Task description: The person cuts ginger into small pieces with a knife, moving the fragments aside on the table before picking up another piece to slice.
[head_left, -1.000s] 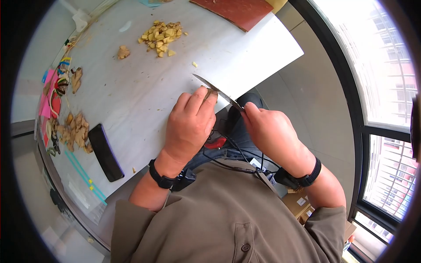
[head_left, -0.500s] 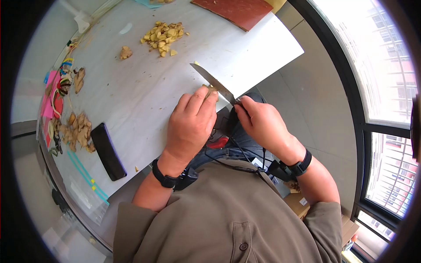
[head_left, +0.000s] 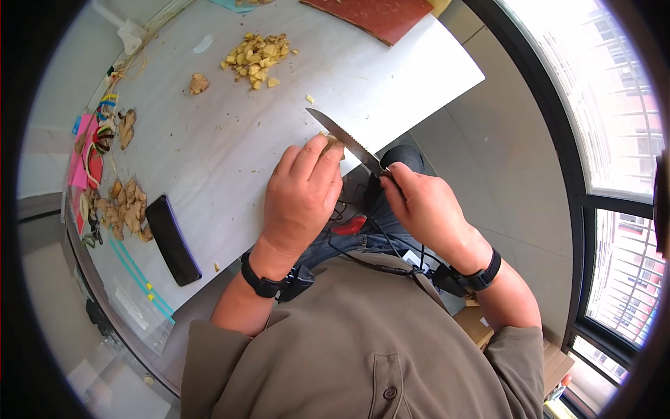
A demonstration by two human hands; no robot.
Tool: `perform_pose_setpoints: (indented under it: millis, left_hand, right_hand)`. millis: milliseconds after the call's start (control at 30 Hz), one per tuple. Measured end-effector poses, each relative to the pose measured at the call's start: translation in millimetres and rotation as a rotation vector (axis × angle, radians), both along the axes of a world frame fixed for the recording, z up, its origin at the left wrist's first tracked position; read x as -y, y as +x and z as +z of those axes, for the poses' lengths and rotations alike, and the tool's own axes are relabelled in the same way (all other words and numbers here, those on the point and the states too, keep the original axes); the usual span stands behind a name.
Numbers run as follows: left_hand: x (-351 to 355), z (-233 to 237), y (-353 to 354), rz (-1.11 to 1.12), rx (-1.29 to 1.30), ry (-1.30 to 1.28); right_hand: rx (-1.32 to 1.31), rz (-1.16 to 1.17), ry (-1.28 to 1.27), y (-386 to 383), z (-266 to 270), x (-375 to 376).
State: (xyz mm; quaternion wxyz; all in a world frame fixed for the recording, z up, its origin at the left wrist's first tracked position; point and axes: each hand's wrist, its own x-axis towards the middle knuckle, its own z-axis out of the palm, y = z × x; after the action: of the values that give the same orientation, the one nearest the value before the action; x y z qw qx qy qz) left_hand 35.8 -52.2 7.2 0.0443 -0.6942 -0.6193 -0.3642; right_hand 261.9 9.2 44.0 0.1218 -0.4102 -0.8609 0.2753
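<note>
A piece of ginger (head_left: 333,144) lies on the table near its edge, partly hidden under the fingers of my left hand (head_left: 304,192), which press around it. My right hand (head_left: 431,209) is closed round the handle of a knife (head_left: 347,143). The blade, with a serrated back, points up and left and lies close beside the ginger; whether it touches is hard to tell. A small pale ginger slice (head_left: 309,99) rests just beyond the knife tip. Farther off sits a heap of cut ginger (head_left: 257,59), with a lone ginger knob (head_left: 199,84) to its left.
Whole ginger roots (head_left: 125,209) lie at the left beside a dark phone (head_left: 173,241). A zip bag (head_left: 143,293) hangs over the near left edge. A red-brown board (head_left: 377,15) is at the back. Cables (head_left: 380,237) run across my lap below the table edge (head_left: 412,126).
My right hand and the knife have shifted slightly right and down, drawing the blade a little off the ginger. The small slice near the tip shows more fully. My left hand stays nearly still.
</note>
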Motion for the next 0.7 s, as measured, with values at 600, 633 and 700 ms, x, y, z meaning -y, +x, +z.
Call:
perform_pose_setpoints:
  millis: [600, 633, 700]
  left_hand:
    - [-2.4, 1.4, -0.5, -0.019, 0.017, -0.024]
    - [-2.8, 1.7, 0.1, -0.015, 0.0, -0.024]
    - [-2.4, 2.7, 0.4, -0.02, -0.004, -0.032]
  right_hand:
    - [0.266, 0.116, 0.078, -0.8, 30.8, -6.4]
    - [0.271, 0.112, 0.077, -2.0, 29.5, -6.7]
    - [0.321, 0.152, 0.139, -7.6, 23.8, -6.4]
